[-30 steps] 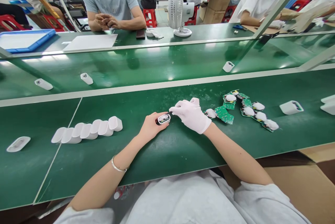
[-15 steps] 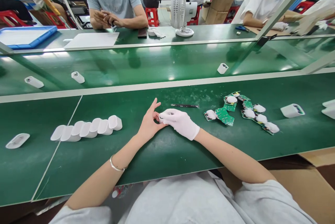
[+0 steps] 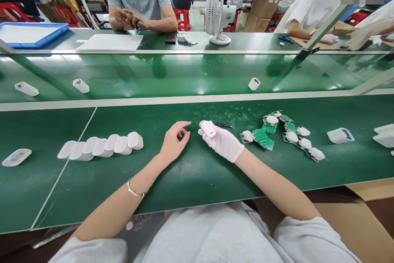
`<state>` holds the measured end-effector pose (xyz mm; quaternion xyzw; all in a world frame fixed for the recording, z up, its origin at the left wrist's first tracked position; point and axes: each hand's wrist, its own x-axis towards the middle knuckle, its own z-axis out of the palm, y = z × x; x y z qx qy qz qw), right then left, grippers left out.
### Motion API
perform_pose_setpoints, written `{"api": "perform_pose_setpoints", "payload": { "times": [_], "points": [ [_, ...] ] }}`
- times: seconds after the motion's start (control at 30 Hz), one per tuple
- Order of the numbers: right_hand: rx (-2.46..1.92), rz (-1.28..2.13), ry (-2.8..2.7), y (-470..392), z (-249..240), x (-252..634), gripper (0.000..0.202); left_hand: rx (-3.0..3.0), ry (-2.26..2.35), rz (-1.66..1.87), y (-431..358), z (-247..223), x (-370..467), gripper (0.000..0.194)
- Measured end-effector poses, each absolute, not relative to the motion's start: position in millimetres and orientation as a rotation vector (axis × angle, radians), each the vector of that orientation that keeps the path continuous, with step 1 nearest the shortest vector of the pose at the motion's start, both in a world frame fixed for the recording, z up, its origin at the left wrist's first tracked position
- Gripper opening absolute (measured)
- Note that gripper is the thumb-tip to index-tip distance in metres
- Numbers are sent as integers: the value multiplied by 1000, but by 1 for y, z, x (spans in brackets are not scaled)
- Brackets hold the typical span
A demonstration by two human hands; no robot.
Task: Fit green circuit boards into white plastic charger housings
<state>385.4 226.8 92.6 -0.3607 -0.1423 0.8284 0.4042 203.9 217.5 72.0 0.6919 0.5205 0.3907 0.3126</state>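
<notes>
My right hand [image 3: 223,142], in a white glove, holds a white plastic cap [image 3: 208,129] with a small dark slot in its face. Just to the left is my bare left hand [image 3: 175,142], apart from it, its fingers loosely curved and nothing between them. Black tweezers [image 3: 226,125] lie behind the right hand, partly covered by it. Several green circuit boards [image 3: 263,138] with white pads are strewn to the right. On the left stand several white plastic housings [image 3: 104,147] in a slanting row, and a flat white oval part [image 3: 17,157] lies beyond them.
A white casing [image 3: 340,135] lies right of the boards, with more white casings [image 3: 384,136] at the edge. Across a pale divider strip [image 3: 172,101], white units [image 3: 81,85] rest on a green belt. Opposite are a fan [image 3: 215,12], a blue tray [image 3: 40,43] and co-workers.
My hands have separated: the left moved back a little, and the right moved right and turned the slotted face of the cap into view. The units on the belt have shifted left.
</notes>
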Motion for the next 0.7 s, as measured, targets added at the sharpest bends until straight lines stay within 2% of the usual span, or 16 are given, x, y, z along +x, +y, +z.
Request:
{"api": "perform_pose_setpoints", "payload": {
  "times": [0.07, 0.23, 0.37, 0.47, 0.53, 0.6, 0.7],
  "points": [
    [-984, 1942, -625, 222, 93, 386, 20, 1871, 1376, 1024, 217, 72, 203, 26],
    [-1345, 892, -1559, 206, 91, 396, 34, 1892, 1409, 1011, 218, 68, 204, 26],
    [-1410, 719, -1923, 199, 81, 391, 26, 1967, 1588, 926, 219, 71, 201, 29],
    [-1446, 569, -2158, 205, 74, 382, 28, 2239, 1882, 602, 214, 85, 190, 30],
    [-1428, 730, -2012, 214, 73, 381, 27, 2362, 2120, 334, 208, 97, 176, 37],
    [-1327, 1152, -1564, 225, 75, 384, 24, 2406, 2304, 140, 202, 107, 159, 43],
    [-1113, 1592, -1084, 235, 82, 394, 27, 2431, 2405, -86, 200, 113, 135, 23]
  ]
}}
